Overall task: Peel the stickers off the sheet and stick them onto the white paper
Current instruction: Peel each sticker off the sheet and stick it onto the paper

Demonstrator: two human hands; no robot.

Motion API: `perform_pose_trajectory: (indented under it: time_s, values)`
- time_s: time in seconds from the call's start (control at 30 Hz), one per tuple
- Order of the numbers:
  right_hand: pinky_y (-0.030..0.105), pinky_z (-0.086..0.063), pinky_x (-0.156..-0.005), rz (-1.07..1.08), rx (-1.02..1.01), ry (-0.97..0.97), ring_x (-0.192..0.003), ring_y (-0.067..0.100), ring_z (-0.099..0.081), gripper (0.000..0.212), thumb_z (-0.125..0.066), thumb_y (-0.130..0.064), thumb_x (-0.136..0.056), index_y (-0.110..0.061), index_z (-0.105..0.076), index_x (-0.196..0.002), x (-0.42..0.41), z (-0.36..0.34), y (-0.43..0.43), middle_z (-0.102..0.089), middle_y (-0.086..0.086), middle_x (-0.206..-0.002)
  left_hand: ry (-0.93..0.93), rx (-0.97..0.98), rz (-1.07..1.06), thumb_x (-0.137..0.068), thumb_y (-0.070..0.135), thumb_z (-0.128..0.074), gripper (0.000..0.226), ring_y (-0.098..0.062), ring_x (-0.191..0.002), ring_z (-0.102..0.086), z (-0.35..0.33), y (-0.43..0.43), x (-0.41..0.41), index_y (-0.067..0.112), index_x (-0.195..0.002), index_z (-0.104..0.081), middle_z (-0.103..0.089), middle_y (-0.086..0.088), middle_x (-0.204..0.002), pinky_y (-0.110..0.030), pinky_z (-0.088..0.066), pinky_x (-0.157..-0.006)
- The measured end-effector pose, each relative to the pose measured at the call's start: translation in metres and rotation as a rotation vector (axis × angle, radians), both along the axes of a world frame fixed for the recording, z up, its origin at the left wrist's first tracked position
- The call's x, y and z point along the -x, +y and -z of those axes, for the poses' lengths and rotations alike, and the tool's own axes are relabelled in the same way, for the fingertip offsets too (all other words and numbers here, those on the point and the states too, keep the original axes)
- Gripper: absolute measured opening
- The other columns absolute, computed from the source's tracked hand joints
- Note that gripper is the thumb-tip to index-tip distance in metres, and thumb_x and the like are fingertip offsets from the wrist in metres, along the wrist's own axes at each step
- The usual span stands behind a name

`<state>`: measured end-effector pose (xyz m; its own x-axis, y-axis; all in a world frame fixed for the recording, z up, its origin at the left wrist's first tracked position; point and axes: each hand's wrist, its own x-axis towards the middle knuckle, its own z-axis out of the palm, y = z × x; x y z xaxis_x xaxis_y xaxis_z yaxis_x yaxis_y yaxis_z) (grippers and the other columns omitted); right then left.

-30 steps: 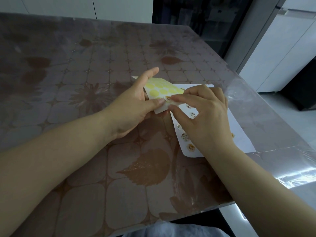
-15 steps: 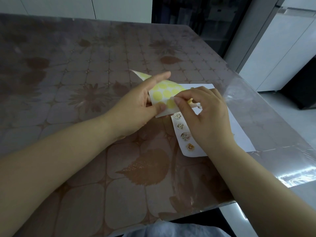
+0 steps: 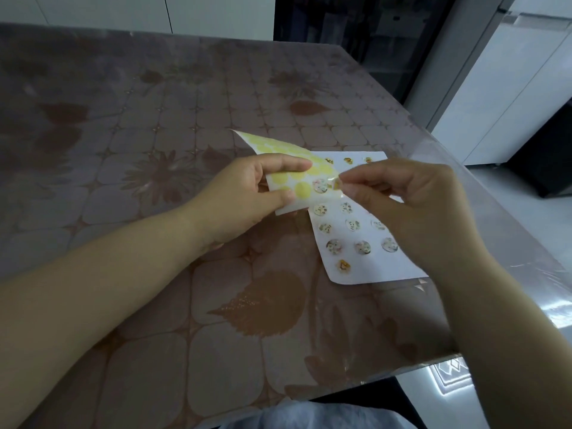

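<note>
My left hand (image 3: 247, 193) pinches the sticker sheet (image 3: 278, 150), a white backing covered with empty yellow circles, held tilted above the table. One patterned round sticker (image 3: 320, 185) still sits on the sheet near its right edge. My right hand (image 3: 411, 205) pinches a small round sticker (image 3: 336, 183) between thumb and forefinger at the sheet's right edge, partly lifted. The white paper (image 3: 365, 274) lies flat beneath, carrying several round patterned stickers in rows; my right hand covers its right part.
The table (image 3: 154, 119) has a brown floral cloth under clear plastic. Its right edge and near corner run close to the white paper. White cabinets (image 3: 510, 88) and a dark opening stand beyond the table's far right.
My right hand has lifted off the paper and drawn a sticker away from the sheet's edge. More rows of stuck stickers on the paper now show. My left hand tilted the sheet.
</note>
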<state>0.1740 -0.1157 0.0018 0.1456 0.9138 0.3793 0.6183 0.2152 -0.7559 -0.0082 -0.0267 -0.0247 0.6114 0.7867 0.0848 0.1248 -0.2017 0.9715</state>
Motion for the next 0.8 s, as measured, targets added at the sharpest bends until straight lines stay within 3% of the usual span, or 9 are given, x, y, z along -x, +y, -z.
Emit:
perform_pose_trajectory:
  time_s: [0.17, 0.23, 0.37, 0.53, 0.6, 0.8]
  values:
    - [0.004, -0.045, -0.062, -0.021, 0.245, -0.039, -0.068, -0.004, -0.064, 0.011, -0.075, -0.024, -0.071, -0.033, -0.073, -0.077, -0.021, -0.007, -0.028, -0.070, -0.023, -0.073, -0.005, 0.002, -0.026, -0.089, -0.004, -0.058, 0.040, -0.007, -0.113, -0.061, 0.005, 0.004, -0.001, 0.025, -0.115, -0.065, -0.065, 0.009, -0.123, -0.030, -0.047, -0.100]
    - [0.006, -0.046, -0.061, 0.006, 0.299, 0.043, -0.067, 0.003, -0.066, 0.007, -0.075, -0.025, -0.069, -0.031, -0.074, -0.074, -0.025, -0.003, -0.035, -0.072, -0.016, -0.071, -0.026, 0.014, -0.025, -0.089, -0.006, -0.057, 0.040, -0.007, -0.111, -0.063, 0.004, 0.004, -0.001, 0.025, -0.113, -0.065, -0.066, 0.008, -0.120, -0.023, -0.049, -0.096]
    - [0.011, -0.046, -0.062, 0.027, 0.381, 0.135, -0.071, 0.021, -0.065, 0.020, -0.078, -0.017, -0.069, -0.027, -0.072, -0.085, -0.028, 0.008, -0.042, -0.072, -0.004, -0.071, -0.066, 0.033, -0.019, -0.088, -0.009, -0.055, 0.040, -0.005, -0.107, -0.065, 0.004, 0.004, -0.002, 0.022, -0.110, -0.065, -0.067, 0.008, -0.118, -0.014, -0.050, -0.086]
    - [0.009, -0.042, -0.060, 0.035, 0.458, 0.083, -0.066, 0.012, -0.062, 0.006, -0.076, -0.018, -0.073, -0.024, -0.073, -0.070, -0.025, 0.013, -0.041, -0.072, -0.005, -0.072, -0.091, 0.052, -0.014, -0.089, -0.010, -0.053, 0.039, -0.007, -0.107, -0.065, 0.004, 0.004, -0.001, 0.019, -0.111, -0.065, -0.067, 0.004, -0.117, -0.014, -0.051, -0.083]
    - [0.006, -0.039, -0.058, 0.030, 0.478, 0.058, -0.065, 0.003, -0.057, 0.006, -0.073, -0.022, -0.076, -0.024, -0.072, -0.070, -0.023, 0.012, -0.041, -0.070, -0.005, -0.072, -0.093, 0.055, -0.015, -0.089, -0.010, -0.053, 0.038, -0.008, -0.107, -0.065, 0.005, 0.004, -0.001, 0.019, -0.111, -0.065, -0.067, 0.004, -0.117, -0.016, -0.052, -0.085]
    - [0.008, -0.039, -0.058, 0.016, 0.549, 0.074, -0.066, 0.003, -0.056, 0.004, -0.072, -0.030, -0.074, -0.029, -0.073, -0.070, -0.023, 0.009, -0.038, -0.067, -0.005, -0.069, -0.083, 0.057, -0.022, -0.089, -0.009, -0.054, 0.038, -0.009, -0.108, -0.065, 0.005, 0.005, -0.001, 0.021, -0.110, -0.065, -0.067, 0.004, -0.118, -0.019, -0.052, -0.089]
